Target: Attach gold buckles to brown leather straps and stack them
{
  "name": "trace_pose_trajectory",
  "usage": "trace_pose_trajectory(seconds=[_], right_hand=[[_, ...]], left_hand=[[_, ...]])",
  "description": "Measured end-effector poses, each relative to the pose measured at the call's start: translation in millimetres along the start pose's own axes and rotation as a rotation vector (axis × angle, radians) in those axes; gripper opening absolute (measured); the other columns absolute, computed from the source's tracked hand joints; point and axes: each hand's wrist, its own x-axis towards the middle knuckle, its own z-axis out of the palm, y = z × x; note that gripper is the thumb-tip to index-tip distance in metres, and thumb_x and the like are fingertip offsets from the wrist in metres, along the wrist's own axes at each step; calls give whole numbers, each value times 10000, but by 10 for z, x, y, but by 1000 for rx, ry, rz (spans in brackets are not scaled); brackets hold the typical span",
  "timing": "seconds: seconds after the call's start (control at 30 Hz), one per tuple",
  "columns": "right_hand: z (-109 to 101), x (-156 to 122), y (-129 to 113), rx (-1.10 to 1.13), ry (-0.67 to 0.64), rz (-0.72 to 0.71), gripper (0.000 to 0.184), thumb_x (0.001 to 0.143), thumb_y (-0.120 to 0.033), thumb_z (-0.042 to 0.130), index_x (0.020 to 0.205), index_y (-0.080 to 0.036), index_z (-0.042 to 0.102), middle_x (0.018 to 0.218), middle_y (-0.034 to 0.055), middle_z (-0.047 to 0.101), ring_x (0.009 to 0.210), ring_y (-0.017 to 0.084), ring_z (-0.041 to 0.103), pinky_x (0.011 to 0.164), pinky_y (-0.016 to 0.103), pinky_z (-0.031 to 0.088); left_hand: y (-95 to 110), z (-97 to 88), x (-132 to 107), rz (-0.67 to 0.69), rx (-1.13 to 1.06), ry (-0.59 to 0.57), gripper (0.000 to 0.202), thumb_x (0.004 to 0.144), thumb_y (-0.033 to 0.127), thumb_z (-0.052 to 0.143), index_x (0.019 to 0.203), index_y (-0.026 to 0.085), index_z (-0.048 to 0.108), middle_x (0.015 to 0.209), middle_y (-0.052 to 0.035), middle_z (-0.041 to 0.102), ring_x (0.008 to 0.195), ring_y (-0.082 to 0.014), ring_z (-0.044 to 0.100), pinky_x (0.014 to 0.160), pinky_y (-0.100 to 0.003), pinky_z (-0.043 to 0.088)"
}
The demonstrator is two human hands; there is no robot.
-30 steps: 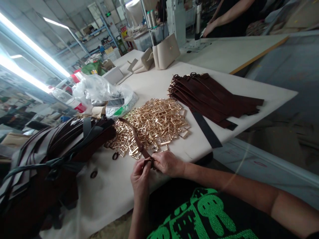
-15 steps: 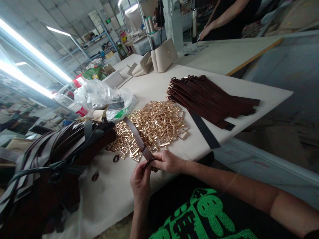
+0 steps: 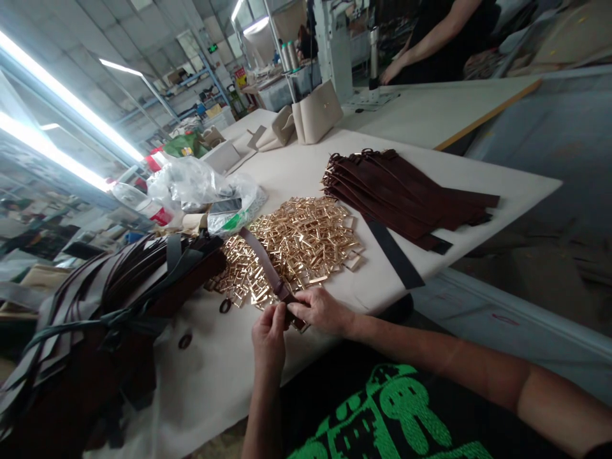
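Observation:
A brown leather strap (image 3: 264,260) runs from my hands up and to the left, over the edge of a heap of gold metal buckles (image 3: 306,236). My left hand (image 3: 269,333) pinches the strap's near end between thumb and fingers. Close beside it, my right hand (image 3: 321,310) is also closed on the strap, thumb on top. A bit of gold metal shows under the right fingers, its shape mostly hidden. Two small dark leather loops, one near the heap (image 3: 225,306) and one farther left (image 3: 185,341), lie on the table.
Brown straps with buckles (image 3: 396,191) lie stacked at the right, beside a single dark strap (image 3: 396,255). A tied bundle of straps (image 3: 109,306) fills the left. Plastic bags (image 3: 191,182) and beige leather pieces (image 3: 318,115) sit farther back. A co-worker's arm (image 3: 430,41) shows beyond.
The strap's near end, curled between my hands before, now lies flatter, and my left thumb has moved onto it beside my right thumb. Gold metal now shows below my right fingers.

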Motion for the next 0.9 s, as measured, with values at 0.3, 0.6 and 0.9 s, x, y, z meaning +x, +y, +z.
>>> trace_pose_trajectory(seconds=[0.3,0.6,0.9], right_hand=[[29,-25,36,-166,43,-51,192,883,-221,558,752,-136,669,624,-12,637,567,114,554,528,204,372],[-45,-61,-64,-277,-21,-29,246,886,-279,551,702,-141,637,619,-11,590,590,122,527,524,212,336],[-12,-83,-85,-278,-14,-4,243,882,-224,541,679,-145,647,597,-3,630,536,107,517,517,211,333]], left_hand=[[-209,72,-32,-316,-508,44,391,648,412,847,898,157,689,679,9,667,535,-102,569,554,-210,439],[-212,112,-56,-317,-644,44,300,674,379,839,812,157,692,683,9,694,593,-119,621,601,-213,472],[-80,44,113,-388,-865,82,396,721,515,772,936,186,722,902,-39,743,794,-151,682,678,-232,524]])
